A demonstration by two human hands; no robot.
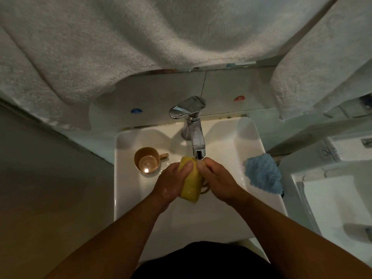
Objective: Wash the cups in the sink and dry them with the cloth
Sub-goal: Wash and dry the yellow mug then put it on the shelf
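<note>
Worn on the head, looking steeply down and forward, close over a white sink [259,137] with the faucet [194,127] near centre. Wide-angle, with forearms entering from the bottom edge and hanging towels [100,47] filling the top.

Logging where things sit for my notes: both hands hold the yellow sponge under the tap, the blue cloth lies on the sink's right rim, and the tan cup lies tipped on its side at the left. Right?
Not quite. The head view shows the cup standing upright, mouth up, not tipped over. The rest holds: left hand and right hand hold the sponge under the tap, cloth on the sink's right rim.
</note>
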